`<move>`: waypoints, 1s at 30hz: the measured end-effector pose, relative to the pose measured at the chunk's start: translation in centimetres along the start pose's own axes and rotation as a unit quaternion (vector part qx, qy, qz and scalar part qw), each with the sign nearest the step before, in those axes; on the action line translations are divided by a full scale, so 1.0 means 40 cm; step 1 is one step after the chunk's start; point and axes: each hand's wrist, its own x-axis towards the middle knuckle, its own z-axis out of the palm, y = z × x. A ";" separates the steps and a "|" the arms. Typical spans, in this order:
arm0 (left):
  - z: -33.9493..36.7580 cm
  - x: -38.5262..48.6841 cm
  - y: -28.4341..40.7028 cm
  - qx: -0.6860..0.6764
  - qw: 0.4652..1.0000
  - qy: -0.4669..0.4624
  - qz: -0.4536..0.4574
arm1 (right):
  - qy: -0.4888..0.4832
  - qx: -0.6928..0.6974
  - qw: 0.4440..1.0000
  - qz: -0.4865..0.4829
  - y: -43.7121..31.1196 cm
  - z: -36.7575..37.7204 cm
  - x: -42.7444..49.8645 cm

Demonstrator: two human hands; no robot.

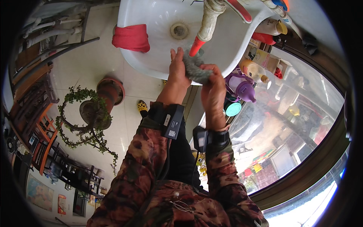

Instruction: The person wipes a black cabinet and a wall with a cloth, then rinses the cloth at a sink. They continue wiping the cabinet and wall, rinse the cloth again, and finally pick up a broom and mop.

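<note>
A wet grey-green cloth [195,69] hangs between my two hands over the near edge of a white washbasin [158,69]. My right hand [214,88] pinches its right end between thumb and fingers. The cloth's left side lies against the palm of my left hand [178,68], whose visible fingers point up, fairly straight; whether any close on the cloth is hidden. Just above the cloth is the red-tipped spout [195,46] of a worn white tap [210,17], which covers part of it. The tap's red lever [240,11] sticks out to the right. Running water is hard to make out.
A folded red cloth [132,38] drapes over the basin's left rim. Right of the basin, a purple bottle [245,90], a yellowish bottle [252,69] and a turquoise-lidded container [233,109] line the window ledge. A potted trailing plant [96,113] stands on the tiled floor at left.
</note>
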 end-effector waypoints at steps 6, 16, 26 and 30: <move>0.025 -0.045 -0.033 0.075 0.995 -0.057 0.038 | 0.048 -0.347 0.927 -0.131 0.108 -0.048 0.127; 0.036 0.005 -0.033 -0.170 0.982 -0.081 -0.020 | 0.049 0.123 0.956 0.263 0.085 -0.172 0.198; -0.007 -0.004 0.036 -0.066 0.994 -0.041 -0.083 | 0.067 0.172 0.968 0.172 0.075 -0.155 0.243; -0.017 0.002 0.045 -0.080 0.996 0.006 -0.030 | -0.006 0.268 0.953 0.138 0.051 -0.127 0.203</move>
